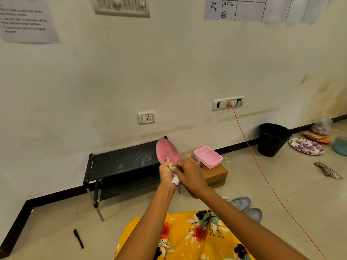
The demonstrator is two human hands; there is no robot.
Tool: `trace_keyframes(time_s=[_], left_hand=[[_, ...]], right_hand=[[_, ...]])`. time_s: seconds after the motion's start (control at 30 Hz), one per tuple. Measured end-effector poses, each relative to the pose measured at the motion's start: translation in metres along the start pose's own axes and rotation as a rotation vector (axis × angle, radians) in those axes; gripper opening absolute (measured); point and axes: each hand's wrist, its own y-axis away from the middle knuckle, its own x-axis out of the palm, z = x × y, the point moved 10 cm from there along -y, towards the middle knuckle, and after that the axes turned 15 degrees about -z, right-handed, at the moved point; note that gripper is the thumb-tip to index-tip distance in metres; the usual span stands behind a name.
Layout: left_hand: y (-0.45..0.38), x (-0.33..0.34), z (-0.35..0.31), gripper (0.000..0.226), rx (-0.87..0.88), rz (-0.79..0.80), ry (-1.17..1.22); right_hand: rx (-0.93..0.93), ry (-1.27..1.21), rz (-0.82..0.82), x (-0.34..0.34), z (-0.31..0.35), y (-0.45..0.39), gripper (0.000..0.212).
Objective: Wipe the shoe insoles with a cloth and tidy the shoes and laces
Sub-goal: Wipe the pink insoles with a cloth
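Both arms reach forward and meet in front of the body. The left hand is raised with its fingers curled in a grip. The right hand crosses in just beside it, back facing up, fingers bent.

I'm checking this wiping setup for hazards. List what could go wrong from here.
1. The red cable trails from the wall socket across the floor beside the person; a foot could snag it.
2. The pink insole is held in the air by the left hand while the right hand works the white cloth; it may slip.
3. The grey shoes lie loose nearby, a possible trip.
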Motion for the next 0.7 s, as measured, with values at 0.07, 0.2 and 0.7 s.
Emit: trace_keyframes(time_s=[0.07,0.2,0.7], left_hand=[[-0.003,-0.008,-0.003,0.057,-0.030,0.033,-0.001],[-0.001,-0.015,-0.005,0.042,0.040,0.036,-0.083],[0.008,-0.011,0.015,0.079,-0.051,0.061,-0.084]], right_hand=[[-0.080,-0.057,0.165,0.007,0.004,0.014,0.019],[0.129,-0.141,0.040,-0.018,-0.036,-0.019,0.015],[-0.237,0.109,0.013,0.000,-0.001,0.007,0.023]])
